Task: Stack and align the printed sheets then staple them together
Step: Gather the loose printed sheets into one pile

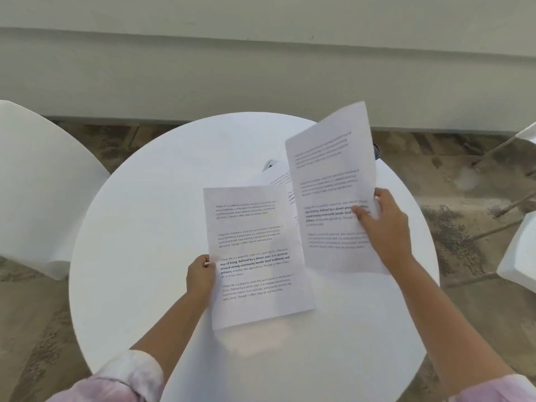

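Left hand [201,276]: pinches the left edge of the left sheet [255,256], thumb on the printed face, fingers hidden beneath.
Left sheet: printed side up, over the middle of the round white table [150,227]; near corner close to the top, whether it touches cannot be told.
Right hand [384,224]: grips the right sheet [330,184] at its right edge, thumb across the print, fingers curled behind the paper.
Right sheet: lifted clear of the table, tilted, far corner raised toward the table's far right edge; its near left edge overlaps the left sheet's right edge.
More sheets [280,177]: lying flat beyond the left sheet, toward the table's far side, mostly hidden by the two held pages; count cannot be told.
Dark object [376,151]: sliver at the table's far right edge, behind the right sheet; too hidden to identify.
Surroundings: white chair [37,184] left of the table; another white chair [519,256] to the right.
Sleeves [121,381]: pale pink, rolled at both forearms.
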Available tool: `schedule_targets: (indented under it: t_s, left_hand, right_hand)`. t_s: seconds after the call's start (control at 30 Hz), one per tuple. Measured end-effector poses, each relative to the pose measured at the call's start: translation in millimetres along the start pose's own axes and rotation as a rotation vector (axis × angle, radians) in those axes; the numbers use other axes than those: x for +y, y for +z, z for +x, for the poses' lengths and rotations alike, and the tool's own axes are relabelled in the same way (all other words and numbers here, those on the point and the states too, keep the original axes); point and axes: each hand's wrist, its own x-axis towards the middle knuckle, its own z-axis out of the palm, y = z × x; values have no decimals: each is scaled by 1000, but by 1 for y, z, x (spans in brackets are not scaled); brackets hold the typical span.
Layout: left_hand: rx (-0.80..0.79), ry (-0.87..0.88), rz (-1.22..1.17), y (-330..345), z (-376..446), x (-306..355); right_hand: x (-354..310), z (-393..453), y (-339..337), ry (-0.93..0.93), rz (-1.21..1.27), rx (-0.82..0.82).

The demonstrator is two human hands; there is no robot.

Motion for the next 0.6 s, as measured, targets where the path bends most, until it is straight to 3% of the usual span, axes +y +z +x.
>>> schedule_targets:
  t_s: [0.17, 0.3, 0.6]
  left_hand:
    - [-34, -45, -13, 0, 4, 4]
    - [-68, -94, -90, -1, 0, 10]
    - [-113, -141, -192, 1, -4, 8]
  right_hand:
    - [-26, 12, -10, -36, 109, 41]
    - [-20, 11, 18, 54, 265, -120]
    - [31, -44, 113, 237, 265, -418]
